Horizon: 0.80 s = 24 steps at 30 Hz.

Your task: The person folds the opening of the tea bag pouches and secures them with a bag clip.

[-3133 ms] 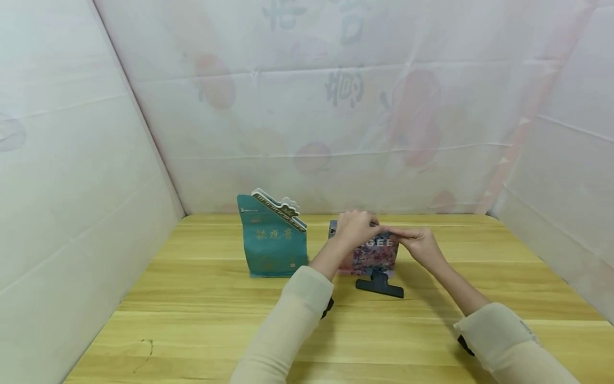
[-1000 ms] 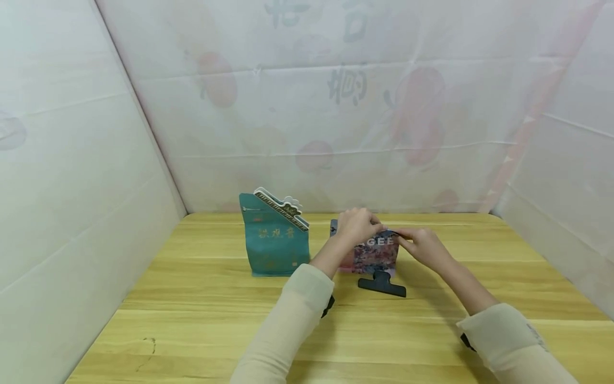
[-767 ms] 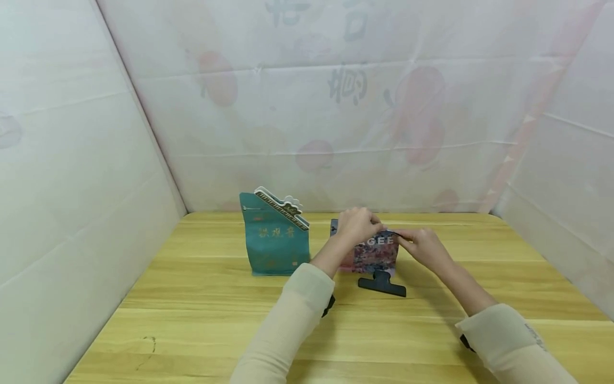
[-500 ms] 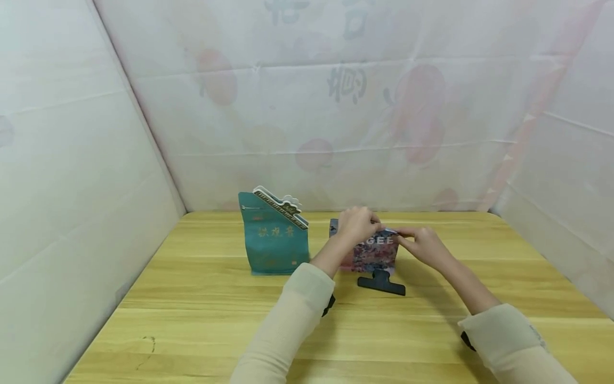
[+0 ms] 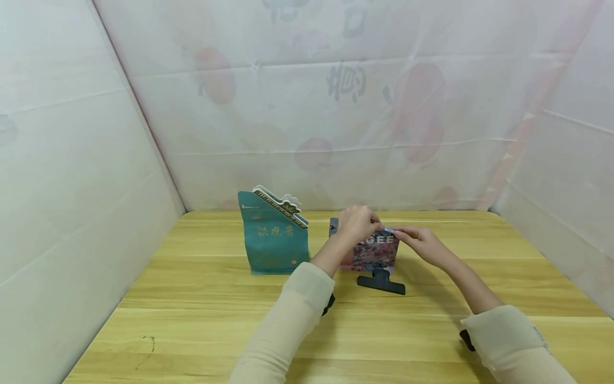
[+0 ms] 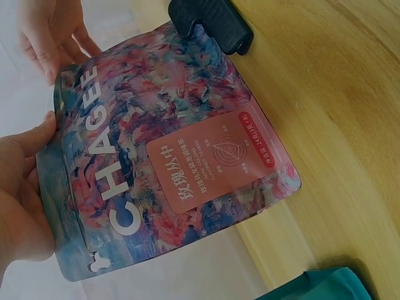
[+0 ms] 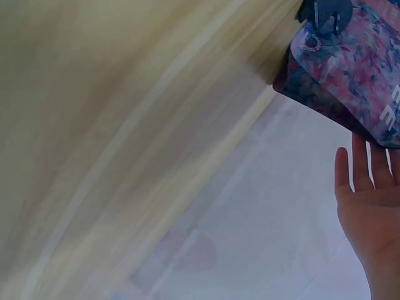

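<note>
A purple, pink and blue tea pouch (image 6: 175, 94) lettered CHAGEE stands upright on the table. My left hand (image 5: 356, 223) pinches its top edge, thumb on one face and fingers behind, as the left wrist view shows. At the other end of that edge my right hand (image 5: 422, 245) has thumb and fingertips at the corner; between the hands a pale strip of the rim shows. In the right wrist view the outer fingers (image 7: 378, 172) extend straight beside the pouch. A black clip (image 5: 381, 281) lies at the pouch's foot, held by neither hand.
A teal pouch (image 5: 275, 242) stands to the left, with a white, dark-and-gold decorated clip (image 5: 283, 208) set slantwise across its top corner. The wooden table (image 5: 192, 320) ends at a pale printed cloth backdrop (image 5: 268, 117), with cloth walls on both sides.
Both hands stay at the pouch's top edge. My right fingertips have shifted slightly along the corner, and a pale strip of rim now shows between the hands. The clips and teal pouch keep their places.
</note>
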Each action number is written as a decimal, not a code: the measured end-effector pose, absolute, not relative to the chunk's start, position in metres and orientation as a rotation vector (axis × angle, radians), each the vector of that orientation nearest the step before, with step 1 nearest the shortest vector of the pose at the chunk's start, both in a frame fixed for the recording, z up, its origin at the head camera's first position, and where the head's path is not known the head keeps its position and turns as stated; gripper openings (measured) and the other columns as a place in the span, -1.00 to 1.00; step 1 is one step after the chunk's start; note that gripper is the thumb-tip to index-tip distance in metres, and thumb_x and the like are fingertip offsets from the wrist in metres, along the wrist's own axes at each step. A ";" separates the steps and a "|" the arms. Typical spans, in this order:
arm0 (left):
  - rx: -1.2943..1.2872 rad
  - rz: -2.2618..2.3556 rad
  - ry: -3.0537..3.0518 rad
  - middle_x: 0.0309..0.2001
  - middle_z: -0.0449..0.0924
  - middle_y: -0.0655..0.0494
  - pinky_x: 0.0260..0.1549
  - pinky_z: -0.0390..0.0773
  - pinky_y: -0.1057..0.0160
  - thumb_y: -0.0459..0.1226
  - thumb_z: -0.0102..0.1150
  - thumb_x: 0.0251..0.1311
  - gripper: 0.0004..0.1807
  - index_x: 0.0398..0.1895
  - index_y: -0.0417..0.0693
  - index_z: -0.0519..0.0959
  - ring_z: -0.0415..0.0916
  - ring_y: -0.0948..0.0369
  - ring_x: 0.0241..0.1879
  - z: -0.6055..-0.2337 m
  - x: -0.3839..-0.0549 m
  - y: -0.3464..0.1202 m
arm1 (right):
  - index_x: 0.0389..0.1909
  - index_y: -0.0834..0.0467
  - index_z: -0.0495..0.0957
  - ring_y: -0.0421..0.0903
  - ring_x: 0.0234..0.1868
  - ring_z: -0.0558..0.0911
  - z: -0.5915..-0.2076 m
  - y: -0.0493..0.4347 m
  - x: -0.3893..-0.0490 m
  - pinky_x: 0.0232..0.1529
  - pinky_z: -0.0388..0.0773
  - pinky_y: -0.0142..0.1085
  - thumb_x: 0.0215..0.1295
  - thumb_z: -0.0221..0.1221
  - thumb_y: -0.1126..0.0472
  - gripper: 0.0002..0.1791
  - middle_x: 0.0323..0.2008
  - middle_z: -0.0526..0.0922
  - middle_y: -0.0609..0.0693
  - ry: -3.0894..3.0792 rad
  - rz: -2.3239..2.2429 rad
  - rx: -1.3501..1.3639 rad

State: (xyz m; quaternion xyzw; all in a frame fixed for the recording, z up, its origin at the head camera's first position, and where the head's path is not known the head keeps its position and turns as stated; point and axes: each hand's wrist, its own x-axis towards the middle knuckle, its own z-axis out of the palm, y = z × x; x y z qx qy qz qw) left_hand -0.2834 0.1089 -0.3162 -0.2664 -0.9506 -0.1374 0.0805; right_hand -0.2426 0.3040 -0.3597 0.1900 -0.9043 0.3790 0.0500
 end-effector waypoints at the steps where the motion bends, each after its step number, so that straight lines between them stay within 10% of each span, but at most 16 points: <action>1: -0.801 -0.416 -2.842 -0.31 0.58 0.44 -0.71 0.20 0.42 0.09 0.12 0.13 -0.77 -0.24 0.38 0.69 0.29 0.38 -0.66 -0.316 -0.283 0.109 | 0.10 0.47 0.39 0.31 0.08 0.40 -0.359 0.304 -0.243 -0.02 0.32 0.14 0.45 -0.10 0.18 -0.57 0.03 0.45 0.39 -2.756 1.151 0.579; 24: -0.858 -0.455 -2.858 -0.31 0.59 0.46 -0.75 0.10 0.43 0.06 0.09 0.17 -0.77 -0.19 0.40 0.68 0.22 0.36 -0.70 -0.315 -0.284 0.103 | -0.32 0.23 0.57 0.15 -0.19 0.59 -0.362 0.288 -0.254 -0.28 0.50 -0.05 0.20 0.21 0.22 -0.86 -0.37 0.63 0.05 -2.716 0.918 0.438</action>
